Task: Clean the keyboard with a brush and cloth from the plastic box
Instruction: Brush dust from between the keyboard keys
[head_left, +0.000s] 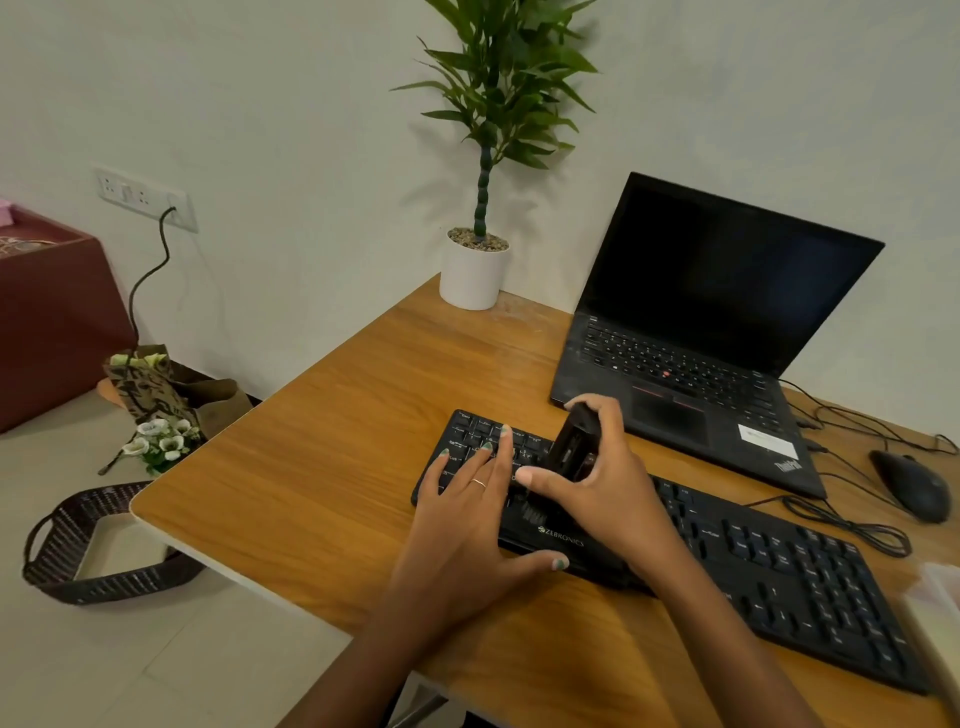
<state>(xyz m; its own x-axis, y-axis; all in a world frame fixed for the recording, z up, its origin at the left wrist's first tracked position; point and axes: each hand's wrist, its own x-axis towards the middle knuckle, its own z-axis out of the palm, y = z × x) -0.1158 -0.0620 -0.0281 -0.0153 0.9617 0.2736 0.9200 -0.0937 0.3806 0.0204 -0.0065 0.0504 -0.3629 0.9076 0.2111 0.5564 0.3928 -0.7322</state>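
A black keyboard (779, 566) lies slantwise across the wooden table (337, 467). My left hand (467, 514) rests flat on its left end, fingers spread over the keys and thumb along the front edge. My right hand (608, 483) grips a black brush (571, 441) upright, its bristle end down on the keys just right of my left fingers. The bristles are partly hidden by my fingers. A pale translucent corner, possibly the plastic box (940, 597), shows at the right edge; no cloth is in view.
An open black laptop (701, 322) stands behind the keyboard. A black mouse (914, 486) and loose cables (852, 525) lie to its right. A white potted plant (474, 275) stands at the table's back corner. On the floor at left are a dark basket (78, 551) and a bouquet (156, 410).
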